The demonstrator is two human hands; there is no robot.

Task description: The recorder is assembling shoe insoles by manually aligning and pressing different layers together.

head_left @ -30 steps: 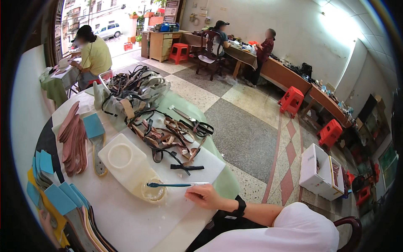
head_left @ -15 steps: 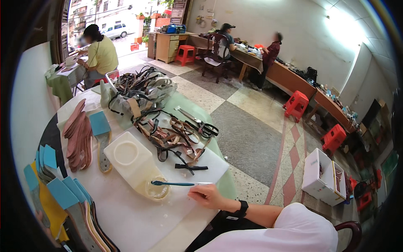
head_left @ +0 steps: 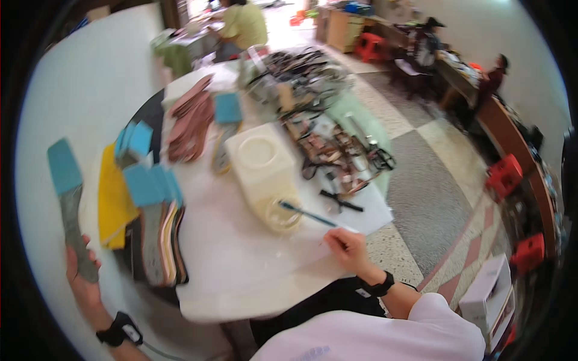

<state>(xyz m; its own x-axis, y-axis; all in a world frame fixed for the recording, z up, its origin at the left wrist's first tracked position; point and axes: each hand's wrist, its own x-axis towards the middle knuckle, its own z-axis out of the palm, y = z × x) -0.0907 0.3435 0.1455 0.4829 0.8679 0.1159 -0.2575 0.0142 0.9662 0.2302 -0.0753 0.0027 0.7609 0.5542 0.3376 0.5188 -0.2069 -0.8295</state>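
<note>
At the far left, beyond the table's edge, my left hand [head_left: 83, 274] is closed round the grey end of a shoe insole [head_left: 69, 204]. The insole stands upright, its broad blue end at the top. My right hand [head_left: 348, 248] pinches the pale end of a slim teal brush [head_left: 310, 213] near the table's front. The brush's tip rests over the round opening of a cream plastic container [head_left: 259, 177], where some pale, wet-looking stuff shows. Between my hands, a stack of blue-ended insoles [head_left: 155, 216] lies at the table's left edge, beside a yellow sheet [head_left: 114, 204].
Reddish-brown insole pieces [head_left: 189, 123] lie behind the container, next to another blue-ended insole [head_left: 227, 108]. Tangled straps [head_left: 331, 147] and scissors [head_left: 380, 157] cover the right side. Red stools [head_left: 504, 174] and a white box [head_left: 489, 295] stand right; several people work farther off.
My left hand has come into view at the left, holding an insole. The whole view has swung leftward, with some blur. My right hand still holds the brush at the container's opening.
</note>
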